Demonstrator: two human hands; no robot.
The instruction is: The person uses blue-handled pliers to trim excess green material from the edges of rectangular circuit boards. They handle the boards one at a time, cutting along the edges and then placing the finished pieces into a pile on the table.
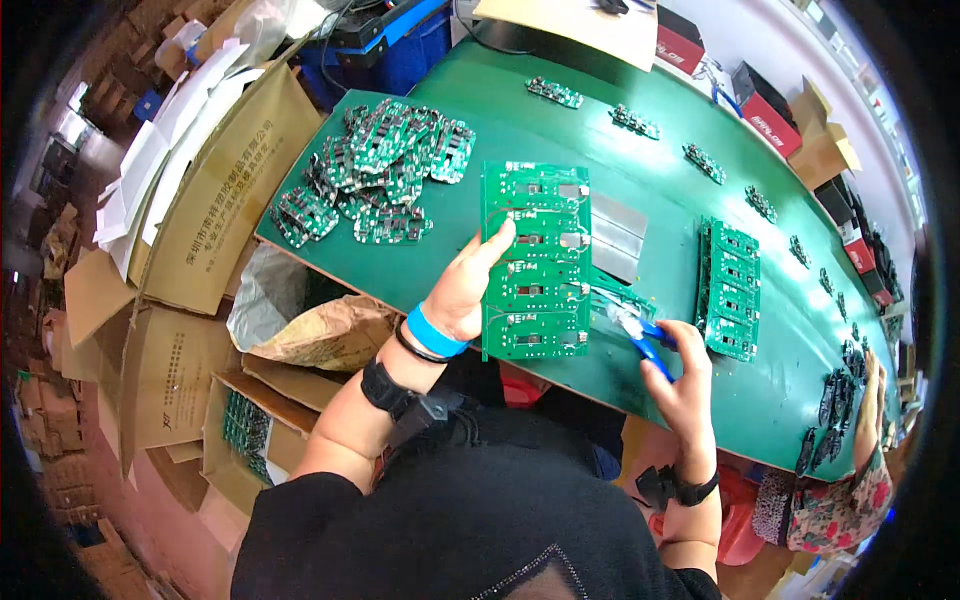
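Note:
My left hand (466, 285) grips the left edge of a green circuit board panel (537, 265), thumb on its face, and holds it up above the green table. The panel is made of several like boards in a column. In my right hand (684, 385) is a pair of blue-handled cutting pliers (640, 335), its jaws close to the panel's lower right edge. Green strips (625, 292) lie just behind the plier tips. Right of the pliers stands a stack of similar panels (732, 290). A heap of separate small circuit boards (390, 155) lies at the table's left.
A grey metal plate (617, 237) lies behind the panel. Small board assemblies (634, 122) form a row along the far side. At right, another person's hand (872, 400) is near black parts (832, 410). Cardboard boxes (215, 215) stand left of the table (455, 240).

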